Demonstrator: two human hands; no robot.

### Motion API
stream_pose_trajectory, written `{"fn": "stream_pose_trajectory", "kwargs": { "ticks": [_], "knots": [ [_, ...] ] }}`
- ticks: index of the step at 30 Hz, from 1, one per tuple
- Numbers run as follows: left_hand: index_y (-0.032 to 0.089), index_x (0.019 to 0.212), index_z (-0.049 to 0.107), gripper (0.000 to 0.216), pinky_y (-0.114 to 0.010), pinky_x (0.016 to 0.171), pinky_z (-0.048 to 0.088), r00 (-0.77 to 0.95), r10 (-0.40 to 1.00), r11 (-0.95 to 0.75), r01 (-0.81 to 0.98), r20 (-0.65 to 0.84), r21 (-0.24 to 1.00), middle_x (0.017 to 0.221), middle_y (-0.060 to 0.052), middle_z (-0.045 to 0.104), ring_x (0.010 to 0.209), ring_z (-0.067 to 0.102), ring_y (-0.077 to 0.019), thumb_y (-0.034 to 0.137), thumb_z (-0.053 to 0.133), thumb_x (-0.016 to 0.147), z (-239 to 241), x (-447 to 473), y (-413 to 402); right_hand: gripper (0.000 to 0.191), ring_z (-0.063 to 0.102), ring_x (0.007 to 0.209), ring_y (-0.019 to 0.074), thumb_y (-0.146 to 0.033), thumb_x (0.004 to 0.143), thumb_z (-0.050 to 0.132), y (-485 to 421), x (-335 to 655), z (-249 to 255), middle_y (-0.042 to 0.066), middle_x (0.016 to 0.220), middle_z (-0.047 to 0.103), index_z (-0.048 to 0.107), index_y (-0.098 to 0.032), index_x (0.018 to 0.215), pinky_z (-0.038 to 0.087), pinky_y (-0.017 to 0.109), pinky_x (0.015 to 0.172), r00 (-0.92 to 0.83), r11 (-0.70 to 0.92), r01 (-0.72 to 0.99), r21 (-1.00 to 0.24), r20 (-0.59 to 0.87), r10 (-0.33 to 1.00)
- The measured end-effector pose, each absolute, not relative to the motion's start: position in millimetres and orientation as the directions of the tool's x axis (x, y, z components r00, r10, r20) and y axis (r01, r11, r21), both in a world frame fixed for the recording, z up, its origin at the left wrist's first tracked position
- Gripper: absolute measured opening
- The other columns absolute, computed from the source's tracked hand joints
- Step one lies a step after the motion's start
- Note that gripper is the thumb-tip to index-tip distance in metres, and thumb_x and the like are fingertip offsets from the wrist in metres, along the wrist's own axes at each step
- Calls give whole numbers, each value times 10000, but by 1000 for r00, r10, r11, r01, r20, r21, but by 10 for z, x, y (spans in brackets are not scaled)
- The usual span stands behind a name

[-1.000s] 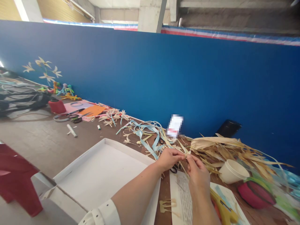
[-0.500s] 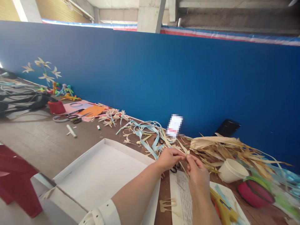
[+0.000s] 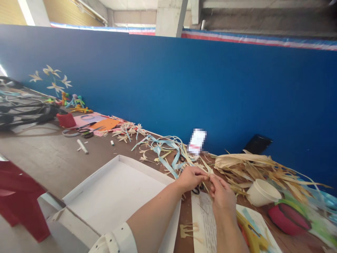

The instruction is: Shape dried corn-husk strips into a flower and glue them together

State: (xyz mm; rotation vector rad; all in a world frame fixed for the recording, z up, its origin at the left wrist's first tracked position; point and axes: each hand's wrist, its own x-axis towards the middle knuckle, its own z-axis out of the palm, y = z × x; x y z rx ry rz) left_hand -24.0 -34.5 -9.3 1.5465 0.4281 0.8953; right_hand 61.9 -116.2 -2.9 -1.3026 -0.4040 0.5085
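Note:
Near the table's middle, my left hand [image 3: 190,178] and my right hand [image 3: 223,193] meet at their fingertips. Both are closed in a pinch on a small piece of pale dried corn husk [image 3: 210,171], whose tips stick up past the fingers. Its lower part is hidden by the fingers. Just beyond lie pale blue ribbon strips [image 3: 160,154] tangled with husk scraps. Dark scissor handles [image 3: 195,190] show under the left hand. Beneath the right forearm is a sheet of paper with writing [image 3: 204,218], and a yellow glue gun [image 3: 254,235] lies to its right.
A white box lid [image 3: 121,196] lies left of my arms. Dried husks [image 3: 242,161], a cream cup [image 3: 263,192] and a magenta bowl-like item [image 3: 288,218] are on the right. A lit phone [image 3: 197,142] leans on the blue partition [image 3: 158,80]. Further left are scissors [image 3: 88,133] and husk flowers [image 3: 55,86].
The view has shifted slightly, so surroundings sit a little further right. Both hands keep their pinch on the husk, with almost no visible movement.

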Motion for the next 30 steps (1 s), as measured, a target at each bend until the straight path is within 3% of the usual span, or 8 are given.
{"fn": "stream_pose_trajectory", "kwargs": {
  "ticks": [10,18,23,30],
  "knots": [
    [123,801,729,234,-239,655,452,619,747,-131,-220,242,967,757,-55,678,688,581,-140,302,680,658,-97,-231,-344,391,324,417,61,-369,548,776,-1144,538,-3,-59,459,456,679,-140,851,215,175,352,827,228,-166,-959,-9,563],
    [125,795,728,235,-232,645,453,610,760,-103,-231,226,967,754,-51,683,678,586,-137,305,682,651,-114,-213,-335,380,389,468,44,-383,579,749,-1152,564,27,-2,738,611,670,-156,874,245,157,354,834,262,-184,-947,-9,552],
    [122,787,731,230,-230,630,444,609,758,-123,-220,235,968,736,-50,676,658,570,-130,298,685,647,-102,-218,-347,357,363,444,42,-435,569,767,-1156,555,33,-29,629,550,642,-146,737,223,160,341,823,233,-183,-955,-19,568],
    [116,809,732,247,-233,604,431,622,745,-119,-229,239,966,718,-54,663,622,540,-117,304,676,659,-112,-219,-349,375,325,414,56,-401,560,778,-1150,590,-31,-66,454,441,673,-157,824,227,165,352,823,195,-158,-968,-19,568]
  ]
}}
